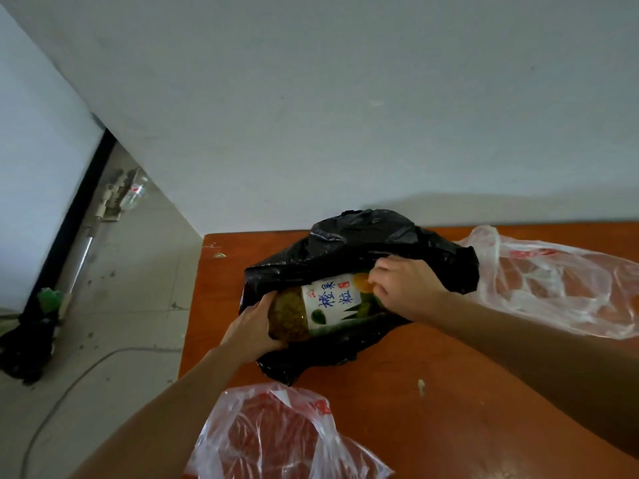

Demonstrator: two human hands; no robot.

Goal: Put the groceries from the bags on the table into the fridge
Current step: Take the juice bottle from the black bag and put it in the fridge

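Fingers (264, 304) of left hand (250, 328) grip bottle (328, 305) base, right hand (406, 285) grips its top; bottle lies inside black bag (363, 236).

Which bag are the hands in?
The black bag: the left hand and right hand grip a bottle inside it. The near clear bag and right clear bag lie untouched.

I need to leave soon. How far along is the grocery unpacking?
Done: cannot tell from this view. In hand: the left hand and right hand both hold a labelled bottle lying in the open black bag on the table. Left: that bottle is not yet stored; the near clear bag and right clear bag wait, contents unclear.
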